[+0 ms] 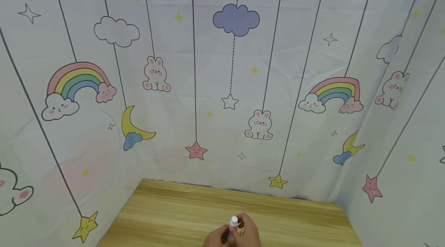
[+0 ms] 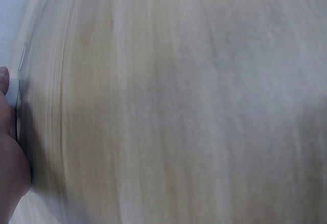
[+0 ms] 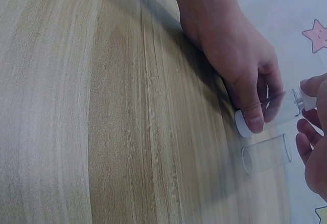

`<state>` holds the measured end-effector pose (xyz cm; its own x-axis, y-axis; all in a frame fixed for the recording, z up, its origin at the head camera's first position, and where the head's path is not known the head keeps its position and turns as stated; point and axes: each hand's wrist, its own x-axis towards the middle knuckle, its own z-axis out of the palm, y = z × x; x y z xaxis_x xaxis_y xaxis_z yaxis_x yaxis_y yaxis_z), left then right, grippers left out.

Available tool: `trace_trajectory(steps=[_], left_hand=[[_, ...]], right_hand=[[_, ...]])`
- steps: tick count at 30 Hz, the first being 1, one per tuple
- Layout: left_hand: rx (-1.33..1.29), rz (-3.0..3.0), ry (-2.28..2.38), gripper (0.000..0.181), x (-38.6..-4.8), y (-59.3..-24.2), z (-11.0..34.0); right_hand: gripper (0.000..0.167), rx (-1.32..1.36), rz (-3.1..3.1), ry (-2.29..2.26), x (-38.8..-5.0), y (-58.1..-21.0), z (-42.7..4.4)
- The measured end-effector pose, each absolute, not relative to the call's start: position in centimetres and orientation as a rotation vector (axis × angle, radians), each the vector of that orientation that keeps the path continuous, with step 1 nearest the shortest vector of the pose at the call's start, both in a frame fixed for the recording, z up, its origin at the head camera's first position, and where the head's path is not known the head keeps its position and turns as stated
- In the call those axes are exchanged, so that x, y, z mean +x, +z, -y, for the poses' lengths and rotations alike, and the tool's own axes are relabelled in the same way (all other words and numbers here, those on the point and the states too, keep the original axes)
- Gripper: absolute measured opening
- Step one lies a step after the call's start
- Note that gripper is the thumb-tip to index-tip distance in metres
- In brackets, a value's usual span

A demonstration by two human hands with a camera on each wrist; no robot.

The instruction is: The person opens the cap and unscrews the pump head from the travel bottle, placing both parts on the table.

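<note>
Both hands meet at a small clear bottle (image 3: 290, 107) with a white top (image 1: 234, 220), held upright over the table. My left hand (image 1: 217, 236) grips it low down; in the right wrist view the left hand (image 3: 237, 55) has its thumb on a white base part (image 3: 244, 124). My right hand (image 1: 249, 230) pinches the white upper piece (image 3: 309, 101) between thumb and fingers. Beside the bottle, a clear open tube (image 3: 268, 155) stands on the table. The left wrist view catches only part of the left hand (image 2: 11, 157) and a white piece (image 2: 13, 92).
The wood-grain tabletop (image 1: 180, 212) spreads around the hands. White cloth (image 1: 215, 65) printed with rainbows, rabbits, stars and clouds hangs behind the table and at both sides.
</note>
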<state>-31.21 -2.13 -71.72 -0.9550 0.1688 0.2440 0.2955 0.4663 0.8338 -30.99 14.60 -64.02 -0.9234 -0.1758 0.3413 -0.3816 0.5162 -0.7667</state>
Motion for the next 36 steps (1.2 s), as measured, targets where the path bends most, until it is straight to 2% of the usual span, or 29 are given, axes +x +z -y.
trace_trajectory(steps=[11,27,36], left_hand=[[-0.395,2.591,-1.481,0.036,-31.2,-71.4,2.1],[-0.347,2.538,-1.539,0.028,-30.8,-71.4,1.9],[-0.345,2.584,-1.545,0.026,-31.0,-71.4,2.0]], right_hand=[[0.029,0.499,2.553,1.346,-31.1,-64.1,-14.7],[0.044,0.480,2.645,1.390,-31.9,-63.4,-14.6],[0.040,0.467,2.652,1.388,-32.2,-63.7,-14.5]])
